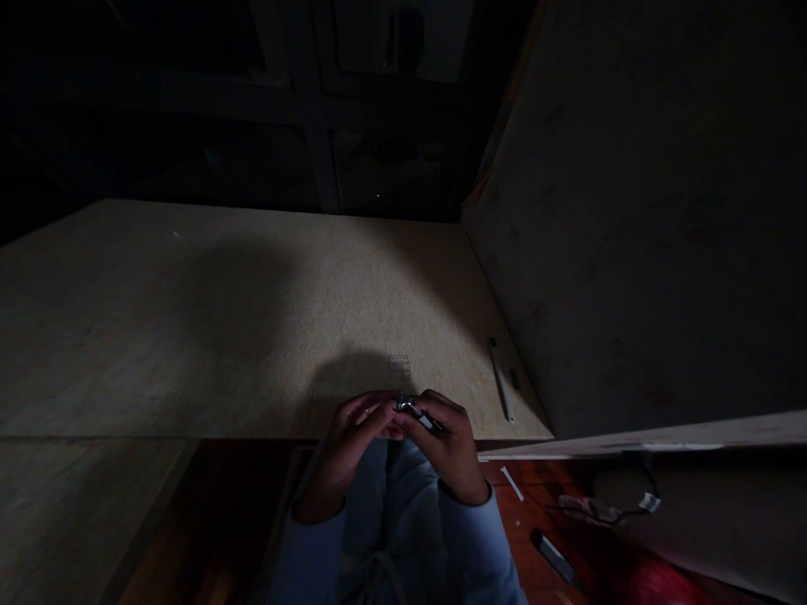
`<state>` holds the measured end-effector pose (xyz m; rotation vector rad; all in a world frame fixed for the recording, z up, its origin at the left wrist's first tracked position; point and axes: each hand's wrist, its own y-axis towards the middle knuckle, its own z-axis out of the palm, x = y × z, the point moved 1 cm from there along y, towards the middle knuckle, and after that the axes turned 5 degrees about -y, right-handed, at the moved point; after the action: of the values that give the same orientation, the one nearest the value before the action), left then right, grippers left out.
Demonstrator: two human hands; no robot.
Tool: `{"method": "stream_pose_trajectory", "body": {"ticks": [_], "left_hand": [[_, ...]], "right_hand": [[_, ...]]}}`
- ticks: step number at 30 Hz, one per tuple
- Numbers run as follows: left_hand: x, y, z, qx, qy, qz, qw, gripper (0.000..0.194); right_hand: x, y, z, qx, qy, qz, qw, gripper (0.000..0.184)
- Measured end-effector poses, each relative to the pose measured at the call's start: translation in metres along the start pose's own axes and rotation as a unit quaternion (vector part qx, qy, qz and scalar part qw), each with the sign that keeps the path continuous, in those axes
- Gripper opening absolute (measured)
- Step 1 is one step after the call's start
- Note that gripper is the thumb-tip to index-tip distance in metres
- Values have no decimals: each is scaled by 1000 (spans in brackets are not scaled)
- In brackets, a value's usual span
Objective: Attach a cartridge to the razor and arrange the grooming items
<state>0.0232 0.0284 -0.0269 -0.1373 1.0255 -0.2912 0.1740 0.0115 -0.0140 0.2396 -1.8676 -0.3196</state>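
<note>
1. Tabletop (340,294) — pale, patterned, dim.
2. Your right hand (457,449), closed around the dark-and-silver tool (427,418); your left hand (344,445), fingers curled at its silver end, grip unclear.
3. Slim pale stick (502,385), lying rightward.
4. Said tool, held near the tabletop's front edge — best steadied firmly, fingertips off moving parts.
5. Small striped piece (399,365), just beyond your hands.

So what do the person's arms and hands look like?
Long, plain, soft-looking blue sleeves reach the wrists. Neither the left grip nor the right grip wears a glove. A tiny shiny spot on a left finger might be a ring; it's too dark to tell.
</note>
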Motion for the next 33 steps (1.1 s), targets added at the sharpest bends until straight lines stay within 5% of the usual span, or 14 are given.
{"method": "stream_pose_trajectory", "body": {"ticks": [5,16,33], "left_hand": [[2,1,-2,-30,-12,11,999,39],[-1,-6,6,35,20,129,991,42],[-22,-26,22,38,148,227,962,33]], "right_hand": [[-1,-1,0,4,21,25,999,13],[10,-7,-8,-7,113,109,988,27],[15,-12,-10,-13,119,19,993,22]]}}
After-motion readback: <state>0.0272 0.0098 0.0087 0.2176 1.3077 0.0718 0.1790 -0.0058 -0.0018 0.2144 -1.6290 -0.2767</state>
